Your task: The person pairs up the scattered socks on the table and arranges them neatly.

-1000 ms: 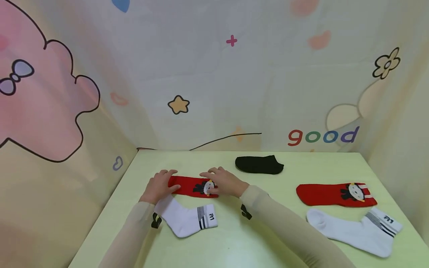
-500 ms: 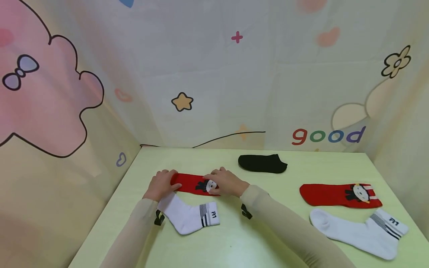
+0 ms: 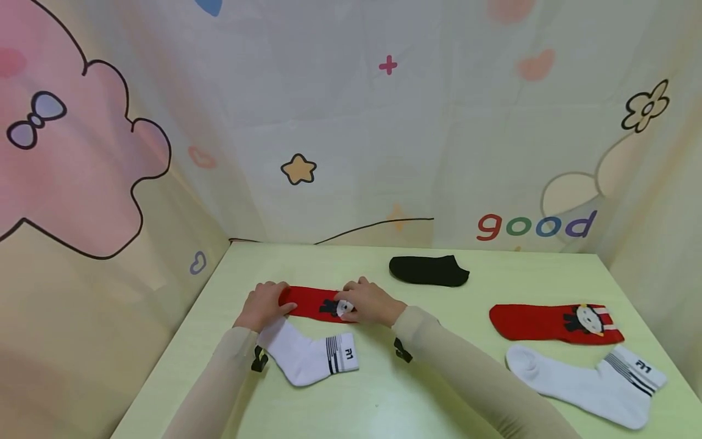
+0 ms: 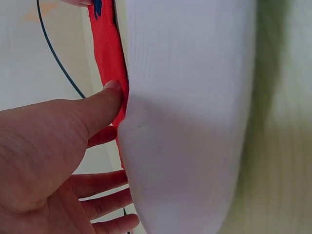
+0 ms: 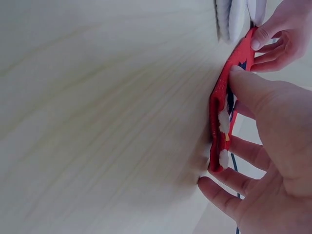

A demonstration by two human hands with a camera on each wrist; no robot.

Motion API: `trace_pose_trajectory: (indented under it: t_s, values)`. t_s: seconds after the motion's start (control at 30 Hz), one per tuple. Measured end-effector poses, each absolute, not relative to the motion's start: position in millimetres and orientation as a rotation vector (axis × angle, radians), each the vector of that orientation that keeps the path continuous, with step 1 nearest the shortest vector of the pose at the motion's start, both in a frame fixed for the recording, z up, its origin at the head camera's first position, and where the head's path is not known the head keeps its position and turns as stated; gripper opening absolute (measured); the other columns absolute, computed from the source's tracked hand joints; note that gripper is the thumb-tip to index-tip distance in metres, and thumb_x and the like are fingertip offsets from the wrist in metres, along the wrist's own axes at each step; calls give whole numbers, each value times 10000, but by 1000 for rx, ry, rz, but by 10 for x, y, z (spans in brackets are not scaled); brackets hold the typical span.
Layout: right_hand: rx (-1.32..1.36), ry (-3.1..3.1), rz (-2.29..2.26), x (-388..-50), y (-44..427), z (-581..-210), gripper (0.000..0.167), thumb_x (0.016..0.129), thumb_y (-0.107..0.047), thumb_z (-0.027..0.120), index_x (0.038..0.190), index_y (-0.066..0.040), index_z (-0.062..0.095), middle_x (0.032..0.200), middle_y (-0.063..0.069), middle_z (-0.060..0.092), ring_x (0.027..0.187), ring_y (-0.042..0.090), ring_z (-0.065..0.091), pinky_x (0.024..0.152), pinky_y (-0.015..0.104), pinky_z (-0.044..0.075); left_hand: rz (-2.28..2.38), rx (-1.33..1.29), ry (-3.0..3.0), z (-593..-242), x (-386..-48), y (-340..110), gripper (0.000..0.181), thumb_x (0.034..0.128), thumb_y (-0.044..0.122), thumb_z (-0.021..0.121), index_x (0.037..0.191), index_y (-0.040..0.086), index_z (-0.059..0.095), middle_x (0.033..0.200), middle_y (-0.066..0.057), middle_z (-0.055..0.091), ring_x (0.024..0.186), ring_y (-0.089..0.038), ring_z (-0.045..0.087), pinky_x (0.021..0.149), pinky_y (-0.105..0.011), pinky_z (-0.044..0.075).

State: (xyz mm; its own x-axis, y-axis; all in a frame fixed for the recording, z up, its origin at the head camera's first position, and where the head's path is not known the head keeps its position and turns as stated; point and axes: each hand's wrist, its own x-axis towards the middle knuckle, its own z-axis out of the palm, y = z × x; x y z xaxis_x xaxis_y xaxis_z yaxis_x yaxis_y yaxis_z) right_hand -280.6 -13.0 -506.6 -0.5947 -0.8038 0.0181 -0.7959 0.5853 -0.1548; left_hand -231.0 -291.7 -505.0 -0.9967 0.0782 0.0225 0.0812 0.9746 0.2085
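A red sock (image 3: 309, 303) with a dark cartoon figure lies flat on the table at left centre in the head view. My left hand (image 3: 262, 306) grips its left end; in the left wrist view the thumb (image 4: 111, 92) presses on the red fabric and fingers reach past the far edge. On the cuff end, my right hand (image 3: 373, 303) holds the sock with thumb and fingers, partly covering the printed face. The folded cuff opening shows in the right wrist view. Just below lies a white sock (image 3: 301, 356) with black stripes, its toe hidden by the left hand and wrist.
A black ankle sock (image 3: 428, 270) lies towards the back of the table (image 3: 384, 402). On the right, a second red sock (image 3: 526, 322) lies above a second white striped sock (image 3: 581, 384). A printed curtain (image 3: 351, 122) stands behind the table.
The right hand's fingers have come down closer onto the red sock's cuff end. The left hand stays at the other end. The head view has shifted slightly.
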Motion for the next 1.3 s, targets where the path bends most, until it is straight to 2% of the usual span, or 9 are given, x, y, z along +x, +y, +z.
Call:
trace_pose_trajectory:
  t_s: [0.37,0.6,0.9,1.07,1.3]
  values:
    - [-1367,2751,-214,-2801,-135,-5065,462,963,-392,719,1381,-206,650,1350,77,615,1082,260,523,854,364,507,-411,-93,-3122,-5052,-2354,-2926,479,912,301,794,1286,34,655,1186,-204,641,1078,-381,584,949,-573,503]
    - [-1344,2747,-194,-2795,-160,-5068,476,961,-406,718,1391,-216,646,1360,72,609,1100,244,513,858,338,503,-507,-57,-3157,-4983,-2432,-2950,450,865,275,841,1217,47,676,1106,-167,614,1051,-356,549,910,-536,510]
    - [-1316,2772,-202,-2810,-172,-5087,443,950,-388,739,1344,-192,685,1351,50,619,1067,238,515,814,319,507,-521,-64,-3176,-4975,-2521,-2952,472,834,277,871,1193,25,696,1109,-152,643,1060,-346,552,919,-523,515]
    - [-1309,2765,-182,-2825,-190,-5084,432,949,-396,739,1319,-175,702,1339,35,621,1065,230,516,841,312,504,-502,-84,-3162,-4994,-2549,-2976,459,823,266,880,1160,4,711,1094,-151,638,1030,-339,555,929,-528,501]
    - [-1301,2752,-179,-2833,-207,-5055,452,943,-396,748,1318,-147,702,1357,29,611,1072,222,524,873,301,507,-562,-88,-3155,-4970,-2534,-2963,449,813,247,891,1125,-29,723,1067,-138,584,985,-292,579,927,-472,528]
